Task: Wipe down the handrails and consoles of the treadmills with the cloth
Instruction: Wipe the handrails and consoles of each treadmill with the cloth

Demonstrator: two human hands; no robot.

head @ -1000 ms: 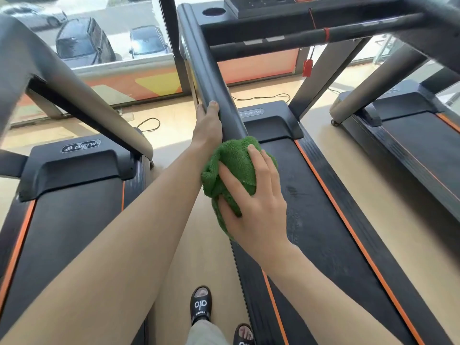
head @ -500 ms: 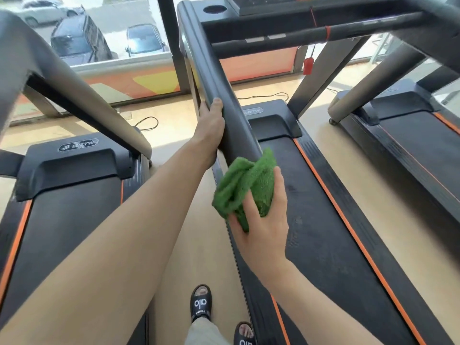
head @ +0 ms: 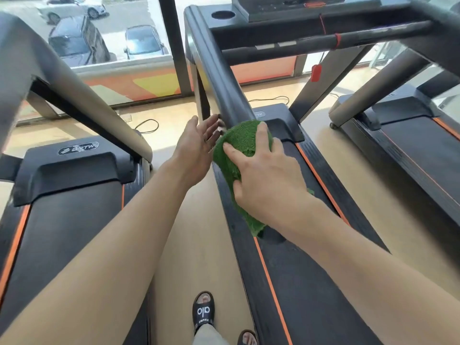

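Green cloth on the rail's near end!
Right hand (head: 268, 180) wraps the fuzzy green terry cloth (head: 239, 155) around the dark grey treadmill handrail (head: 219, 78), fingers curled over it; left hand (head: 196, 145) hovers beside, fingers loosely spread.

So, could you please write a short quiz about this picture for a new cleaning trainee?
1. True or false: the green cloth is wrapped over the near end of the handrail.
2. Which hand presses the cloth? A) the left hand B) the right hand C) both
3. Fill in: the red safety clip hangs below the ______ of the treadmill.

Key
1. True.
2. B. The left hand is open beside the handrail, its fingertips near the rail.
3. Console.
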